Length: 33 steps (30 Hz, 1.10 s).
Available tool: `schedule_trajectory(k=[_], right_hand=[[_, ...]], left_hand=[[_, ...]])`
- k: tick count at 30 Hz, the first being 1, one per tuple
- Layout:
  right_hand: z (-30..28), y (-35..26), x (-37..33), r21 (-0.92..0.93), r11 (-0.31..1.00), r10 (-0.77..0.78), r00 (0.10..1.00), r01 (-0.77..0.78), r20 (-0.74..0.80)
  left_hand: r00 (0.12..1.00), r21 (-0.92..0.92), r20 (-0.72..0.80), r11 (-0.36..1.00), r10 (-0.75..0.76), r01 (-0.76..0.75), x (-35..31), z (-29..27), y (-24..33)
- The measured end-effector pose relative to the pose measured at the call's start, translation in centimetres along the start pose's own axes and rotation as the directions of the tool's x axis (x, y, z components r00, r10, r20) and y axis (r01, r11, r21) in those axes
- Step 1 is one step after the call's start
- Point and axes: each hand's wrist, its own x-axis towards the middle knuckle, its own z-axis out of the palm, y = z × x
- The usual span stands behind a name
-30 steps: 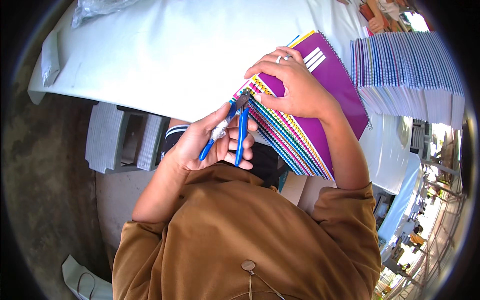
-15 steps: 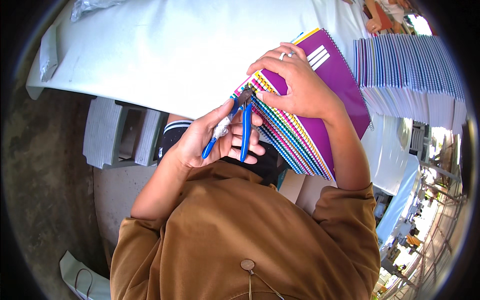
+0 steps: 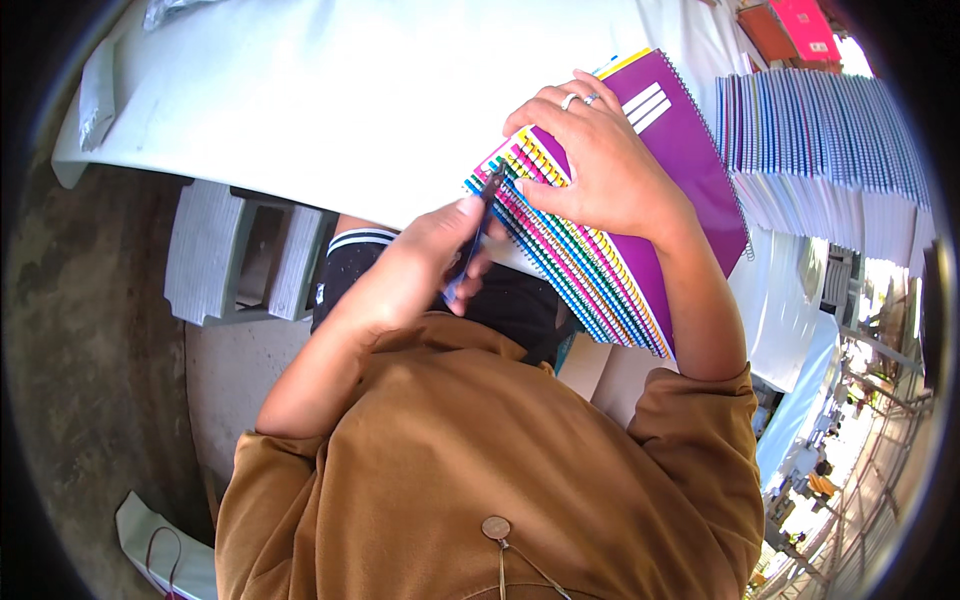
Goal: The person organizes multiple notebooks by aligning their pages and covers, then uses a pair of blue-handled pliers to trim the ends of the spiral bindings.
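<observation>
A fanned stack of spiral notebooks [image 3: 690, 150] with a purple top cover lies at the table's near edge, its coloured coil bindings [image 3: 585, 255] facing me. My left hand [image 3: 425, 255] is closed round blue-handled wire cutters [image 3: 465, 255]. Their dark jaws reach the coil ends at the stack's upper left corner; whether they grip a coil, I cannot tell. My right hand [image 3: 600, 155], with rings on it, rests over the purple cover, its fingers across the corner and its thumb on the coils beside the jaws.
A long row of more spiral notebooks [image 3: 820, 140] stands to the right. The white-covered table [image 3: 300, 110] stretches ahead, with clear plastic [image 3: 170, 10] at its far left. A grey plastic stool [image 3: 215, 255] stands at lower left. A pink item [image 3: 805, 28] shows at the far right corner.
My left hand has turned and its fingers have closed the spread cutter handles, with the jaws still at the coil ends. The person's hand at the far right has left view; a pink item now shows.
</observation>
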Motion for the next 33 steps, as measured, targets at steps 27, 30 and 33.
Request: schedule_trajectory(k=[27,30,33], right_hand=[[0.3,-1.0,-0.2,-0.120,0.989,0.082,0.997,-0.082,0.000],[0.4,-1.2,-0.4,-0.140,0.985,0.098,0.995,-0.097,-0.002],[0.4,-1.3,-0.4,-0.162,0.983,0.088,0.996,-0.091,-0.028]], left_hand=[[0.993,0.217,-0.089,0.975,0.075,-0.054,0.7,-0.5,-1.3],[0.981,-0.409,0.195,0.907,-0.021,0.101,0.5,-1.4,-1.7],[0.955,-0.588,0.295,0.791,0.015,0.169,0.6,-1.6,-1.8]])
